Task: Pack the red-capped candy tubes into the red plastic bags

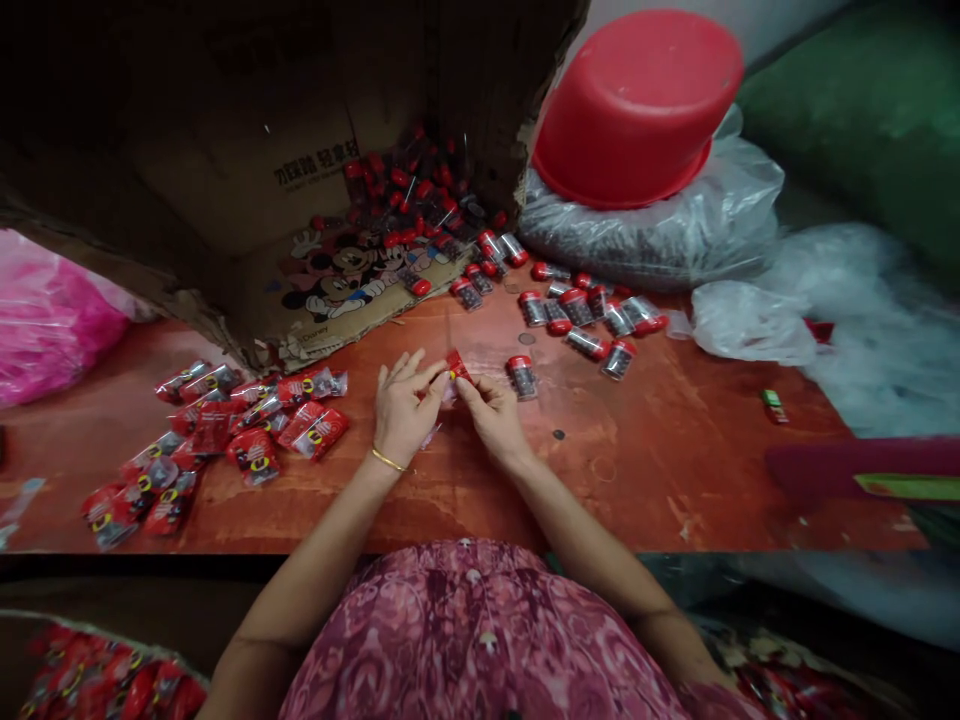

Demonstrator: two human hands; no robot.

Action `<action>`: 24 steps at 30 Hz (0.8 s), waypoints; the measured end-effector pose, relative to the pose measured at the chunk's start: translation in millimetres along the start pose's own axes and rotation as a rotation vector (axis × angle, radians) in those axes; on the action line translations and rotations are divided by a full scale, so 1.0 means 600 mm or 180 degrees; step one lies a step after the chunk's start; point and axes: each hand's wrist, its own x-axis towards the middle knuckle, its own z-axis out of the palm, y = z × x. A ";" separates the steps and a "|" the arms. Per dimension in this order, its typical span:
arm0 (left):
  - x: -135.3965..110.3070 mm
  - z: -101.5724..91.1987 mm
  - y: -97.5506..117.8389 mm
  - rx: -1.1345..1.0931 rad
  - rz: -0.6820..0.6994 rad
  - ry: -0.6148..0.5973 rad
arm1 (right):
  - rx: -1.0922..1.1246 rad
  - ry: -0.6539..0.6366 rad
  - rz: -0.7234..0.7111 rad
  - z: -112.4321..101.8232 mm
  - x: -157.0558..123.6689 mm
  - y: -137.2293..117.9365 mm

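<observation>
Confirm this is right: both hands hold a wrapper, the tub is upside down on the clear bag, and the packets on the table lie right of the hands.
Wrong side: in the head view, the packets on the table lie left of the left hand and right hand, which do hold a wrapper, and the tub is upside down on the clear bag.

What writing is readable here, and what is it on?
"Disney": on the lower panel of the cardboard box.
"勿踩踏 轻拿轻": on the box's inside wall; smaller line beneath too blurred.
Faint print higher inside: too dark.
Print on the red packets: too small and blurred.
</observation>
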 end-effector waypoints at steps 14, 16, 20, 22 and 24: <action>-0.020 0.029 0.025 -0.3560 -0.1875 -0.0696 | -0.0946 0.0179 -0.0682 -0.017 -0.029 0.001; -0.020 0.034 0.022 -0.3492 -0.1795 -0.0509 | -0.1046 0.0101 -0.0634 -0.021 -0.033 -0.001; -0.017 0.032 0.019 -0.3746 -0.2215 -0.0359 | -0.1987 0.0275 -0.0756 -0.057 -0.025 -0.008; -0.014 0.026 0.020 -0.3933 -0.2483 -0.0367 | -0.2910 0.0624 -0.0787 -0.087 -0.013 -0.005; -0.011 0.020 0.023 -0.4049 -0.2647 -0.0429 | -0.3667 0.0778 -0.0672 -0.116 0.001 0.004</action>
